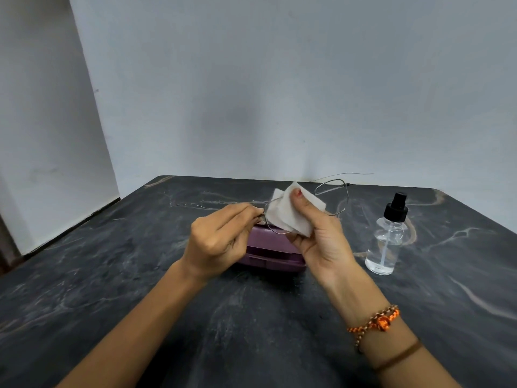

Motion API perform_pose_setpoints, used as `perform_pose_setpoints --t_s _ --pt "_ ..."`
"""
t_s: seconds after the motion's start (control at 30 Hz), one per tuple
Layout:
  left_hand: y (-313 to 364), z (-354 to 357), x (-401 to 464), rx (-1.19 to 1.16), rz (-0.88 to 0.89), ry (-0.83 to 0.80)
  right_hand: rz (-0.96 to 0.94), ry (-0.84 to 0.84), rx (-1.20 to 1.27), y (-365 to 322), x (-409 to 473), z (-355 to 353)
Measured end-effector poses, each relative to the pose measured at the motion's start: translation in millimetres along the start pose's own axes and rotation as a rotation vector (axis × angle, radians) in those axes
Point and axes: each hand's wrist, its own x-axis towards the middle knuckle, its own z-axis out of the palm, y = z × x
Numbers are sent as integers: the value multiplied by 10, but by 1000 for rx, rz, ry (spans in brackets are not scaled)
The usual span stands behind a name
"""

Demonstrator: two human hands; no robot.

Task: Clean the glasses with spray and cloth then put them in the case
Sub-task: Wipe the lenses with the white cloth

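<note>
On the table: we list what we see, from the largest thing down to the smallest.
Wall (279,79): pale grey and bare behind the table; a lighter panel stands at the left corner.
Table (112,275): dark marbled top with pale veins; everything in the scene stands on it or is held above it.
Left hand (215,242): raised above the table, left of centre; we see its fingers (237,212) drawn together in a tight pinch on the left end of the glasses, at the hinge side; the remaining fingers are curled in toward the palm.
Right hand (321,239): raised just right of the left one, palm toward us; its thumb (303,203) presses on the cloth from the front and the fingers are folded behind it, so the hand is closed around cloth and lens together; how the hidden fingers lie we cannot tell.
Case (271,256): purple, closed, lying flat on the table directly below and behind both hands; partly hidden by them.
Spray bottle (387,236): clear with a black pump top, upright on the table, near the right hand but apart from it; clear liquid fills the lower part.
Cloth (285,214): white, folded over the left lens of the glasses; held in the right hand.
Glasses (333,197): thin wire frame held in the air between both hands, above the case; the right lens is bare and one temple juts out to the right.
Bracelets (377,323): orange beaded band and a brown band on the right wrist.
</note>
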Motion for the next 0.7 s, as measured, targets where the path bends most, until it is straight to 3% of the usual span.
perform_pose_setpoints --t_s 0.2,0.47,0.7 --pt "22 0 5 -13 -10 14 16 3 -41 -16 -31 17" --pt "54 40 -26 -40 17 15 5 -41 265 50 -38 45" --pt "61 58 -35 -23 46 22 -5 -170 60 72 -19 19"
